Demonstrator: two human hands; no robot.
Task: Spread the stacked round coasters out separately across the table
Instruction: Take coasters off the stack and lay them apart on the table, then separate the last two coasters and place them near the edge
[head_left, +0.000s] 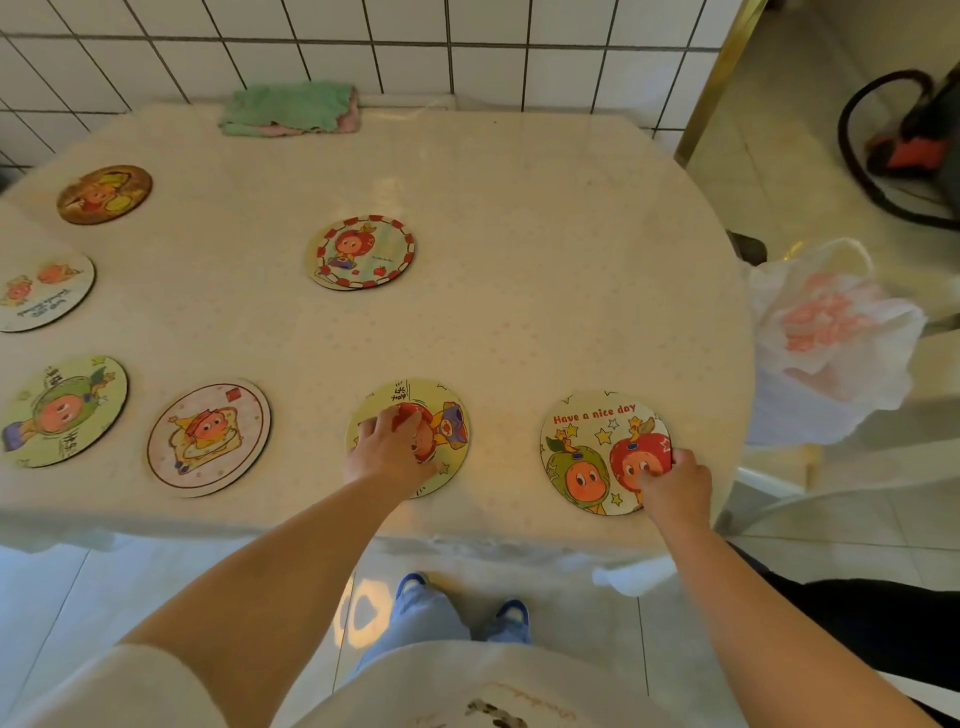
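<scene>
Seven round coasters are laid flat and apart on the cream surface (519, 208).
Far left: brown coaster (104, 194). Nearer, at the left edge: white coaster with black lettering (41, 292), partly cut off by the frame. Near left: green coaster (65, 410), then the pink-bordered coaster (209, 436) just right of it.
Far edge, by the tiled wall: a folded green cloth (288, 108) on top of a pink one.
Centre, well apart from the rest: red-checker-rimmed coaster (361, 251).
Near centre: yellow coaster (447, 431), covered in part by the left hand (389, 447). Hand is laid palm-down on it, fingers (405, 418) spread flat, nothing gripped.
Near right: "Have a nice day" coaster (592, 452), flat on the surface close to the right edge. Right hand (675, 483) is at its right rim, fingers curled, thumb pressed on the printed face; whether the rim is actually pinched cannot be told.
Off the surface to the right: white plastic bag (831, 338) with red print.
</scene>
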